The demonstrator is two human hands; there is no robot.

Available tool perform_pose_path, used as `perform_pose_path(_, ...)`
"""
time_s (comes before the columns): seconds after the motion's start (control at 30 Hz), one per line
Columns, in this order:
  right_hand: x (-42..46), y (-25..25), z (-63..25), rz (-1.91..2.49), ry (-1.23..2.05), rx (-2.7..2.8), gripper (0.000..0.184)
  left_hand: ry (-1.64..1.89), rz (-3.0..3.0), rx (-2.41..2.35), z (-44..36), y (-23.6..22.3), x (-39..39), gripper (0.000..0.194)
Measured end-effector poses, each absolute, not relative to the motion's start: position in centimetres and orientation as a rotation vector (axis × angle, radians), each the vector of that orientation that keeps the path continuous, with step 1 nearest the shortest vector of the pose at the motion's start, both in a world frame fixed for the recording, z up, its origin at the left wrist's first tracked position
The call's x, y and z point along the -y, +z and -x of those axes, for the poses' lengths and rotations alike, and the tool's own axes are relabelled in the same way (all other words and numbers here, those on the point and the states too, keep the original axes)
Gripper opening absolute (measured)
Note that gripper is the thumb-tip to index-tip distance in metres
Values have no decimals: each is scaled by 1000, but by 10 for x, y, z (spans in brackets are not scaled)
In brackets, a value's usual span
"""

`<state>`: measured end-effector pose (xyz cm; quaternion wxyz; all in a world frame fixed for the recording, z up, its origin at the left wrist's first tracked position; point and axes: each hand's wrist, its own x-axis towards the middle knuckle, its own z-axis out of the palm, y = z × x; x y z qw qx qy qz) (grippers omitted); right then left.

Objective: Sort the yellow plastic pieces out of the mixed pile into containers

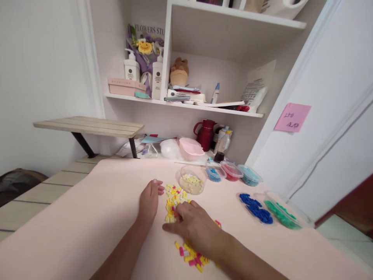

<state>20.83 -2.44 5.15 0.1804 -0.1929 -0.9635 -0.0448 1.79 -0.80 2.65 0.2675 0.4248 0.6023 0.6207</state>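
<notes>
Small yellow, pink and white plastic pieces (175,195) lie in a loose pile on the pink table cover. My left hand (149,200) rests on its edge along the pile's left side, fingers loosely curved with nothing seen in them. Over the pile's near right part is my right hand (196,225), its thumb stretched out to the left and its other fingers bent down among the pieces. I see no piece held in it, though its fingertips are partly hidden. A second group of yellow and pink pieces (190,254) lies below the right wrist, partly covered by the arm.
Behind the pile stands a clear round container (201,190) with pale yellow pieces. Farther right are tubs of blue (256,208), green (282,214), red (231,171) and light blue (250,175) pieces. A pink box (190,149) and a red jug (206,135) stand at the back, under shelves.
</notes>
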Motion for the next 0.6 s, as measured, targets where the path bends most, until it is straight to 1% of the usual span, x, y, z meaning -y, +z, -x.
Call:
perform_pose_path(0.07,20,50,-209,610,-76,2705,24,1650,-1159,-1620,-18,26,7,51)
perform_pose_path(0.13,13,51,-215,726,28,2645,23,1633,-1158,-1629,-19,26,6,51)
perform_pose_path(0.2,6,53,-224,794,185,2539,28,1623,-1154,-1635,-19,26,6,51)
perform_pose_path(0.3,-2,54,-236,808,511,2322,37,1611,-1159,-1638,-19,26,7,50)
perform_pose_path(0.37,-4,52,-241,816,680,2229,39,1605,-1170,-1644,-19,26,8,50)
perform_pose_path(0.6,0,46,-244,754,868,2270,43,1581,-1176,-1653,-19,27,8,47)
